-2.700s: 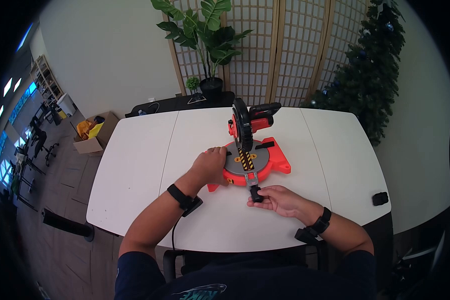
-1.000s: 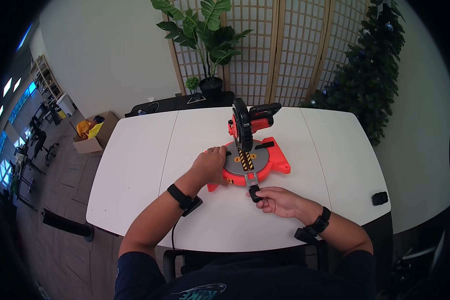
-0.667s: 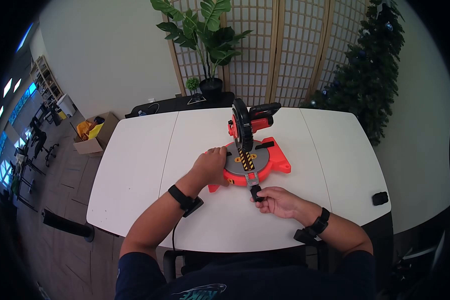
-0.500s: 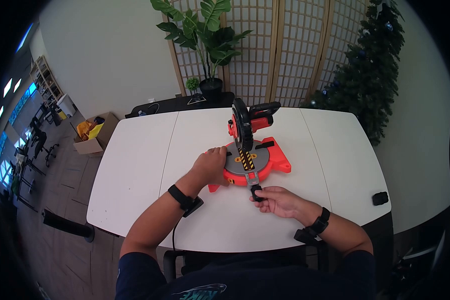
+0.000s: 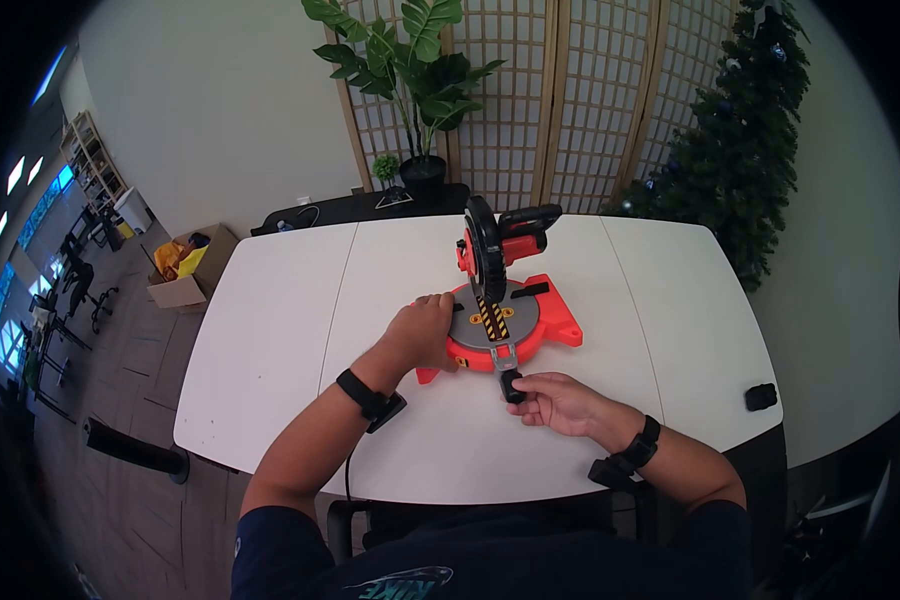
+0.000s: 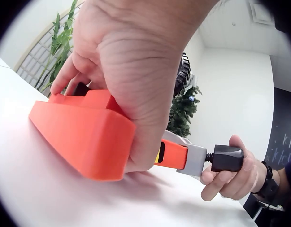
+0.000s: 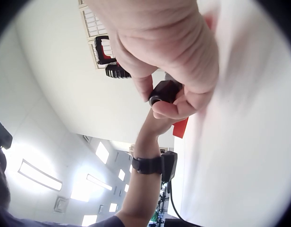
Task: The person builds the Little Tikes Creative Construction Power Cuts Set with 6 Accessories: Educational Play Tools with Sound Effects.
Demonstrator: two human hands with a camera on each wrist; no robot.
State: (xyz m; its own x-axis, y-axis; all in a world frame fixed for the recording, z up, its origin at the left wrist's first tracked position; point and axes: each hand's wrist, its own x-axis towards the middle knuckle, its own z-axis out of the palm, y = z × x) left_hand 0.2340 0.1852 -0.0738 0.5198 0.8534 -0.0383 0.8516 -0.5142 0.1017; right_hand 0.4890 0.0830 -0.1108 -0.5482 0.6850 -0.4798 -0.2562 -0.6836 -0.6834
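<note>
An orange and black miter saw, toy-like, stands on the white table, its toothed black blade (image 5: 485, 250) raised over a round grey turntable (image 5: 460, 322). My left hand (image 5: 422, 330) grips the left side of the orange base (image 5: 560, 325); in the left wrist view its fingers reach over the fence side and the thumb is down at the front. With thumb and fingers my right hand (image 5: 560, 402) pinches the black knob (image 6: 227, 158) on the grey arm (image 6: 195, 160) at the saw's front. A short length of dark screw thread (image 6: 209, 157) shows between knob and arm.
The white table (image 5: 270, 330) extends to both sides of the saw. A small black object (image 5: 760, 397) lies at its right edge. Behind stand a potted plant (image 5: 422, 175) and a folding screen (image 5: 590, 110). A cardboard box (image 5: 210, 272) is on the floor at left.
My right fingers have shifted round the knob, opening and closing slightly, and the knob's faces have turned. My left hand and the saw's base have stayed in place.
</note>
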